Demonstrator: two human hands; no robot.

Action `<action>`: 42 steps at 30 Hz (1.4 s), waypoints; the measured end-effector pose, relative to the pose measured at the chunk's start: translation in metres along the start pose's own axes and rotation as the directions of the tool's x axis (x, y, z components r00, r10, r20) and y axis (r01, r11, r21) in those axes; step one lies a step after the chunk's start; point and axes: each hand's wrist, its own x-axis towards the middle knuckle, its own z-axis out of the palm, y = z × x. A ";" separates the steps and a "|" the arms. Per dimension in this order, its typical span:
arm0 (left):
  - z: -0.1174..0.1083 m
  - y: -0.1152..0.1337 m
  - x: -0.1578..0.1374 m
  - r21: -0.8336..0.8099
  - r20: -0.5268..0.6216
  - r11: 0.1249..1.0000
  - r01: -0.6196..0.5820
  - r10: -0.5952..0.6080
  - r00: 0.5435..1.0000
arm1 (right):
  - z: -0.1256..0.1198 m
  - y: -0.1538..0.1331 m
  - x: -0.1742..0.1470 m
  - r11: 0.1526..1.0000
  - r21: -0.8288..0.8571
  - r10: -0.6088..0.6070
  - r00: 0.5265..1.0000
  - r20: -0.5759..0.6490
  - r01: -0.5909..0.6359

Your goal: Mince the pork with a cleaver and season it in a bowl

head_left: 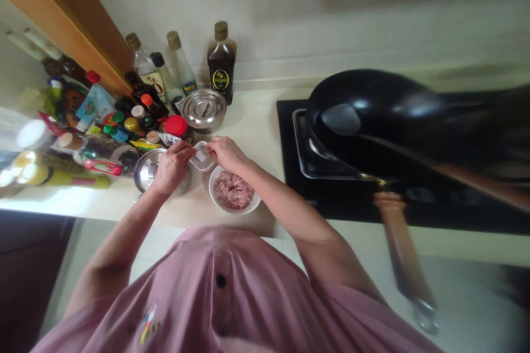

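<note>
Two-handed pinch over the bench (259, 121), head view. L. hand (172, 165) and R. hand (227, 153) are both nearly closed, fingertips pinched at opp. sides of a small translucent container (202, 163); contents n/c, and whether it is lifted or resting can't be told. The container lies btw. the hands, just beyond the white bowl (237, 211) w/ minced meat (234, 188), the red-lidded jar (176, 126) near the L. hand. Step in hand, prob.: handling or opening the container. Next move calls for a steady L. hold, gentle R. fingertips & clearance from the bowl rim.
</note>
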 end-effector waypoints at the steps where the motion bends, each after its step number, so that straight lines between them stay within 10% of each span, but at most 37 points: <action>1: 0.000 0.001 0.001 0.004 0.004 1.000 0.003 -0.003 1.000 | 0.001 0.000 0.000 1.000 0.007 0.006 1.000 0.005 -0.006; 29: 0.001 -0.004 0.001 -0.005 -0.010 0.999 -0.034 0.034 0.999 | 0.007 0.023 -0.010 0.890 0.400 0.311 0.932 -0.186 -0.217; 38: 0.003 -0.009 -0.001 -0.050 -0.001 0.998 -0.047 0.047 0.999 | -0.006 0.028 -0.049 0.411 0.893 0.580 0.809 -0.100 -0.185; 42: 0.006 -0.013 0.000 -0.050 0.001 0.997 -0.058 0.058 0.998 | -0.024 0.016 -0.091 0.394 0.914 0.614 0.769 -0.180 -0.101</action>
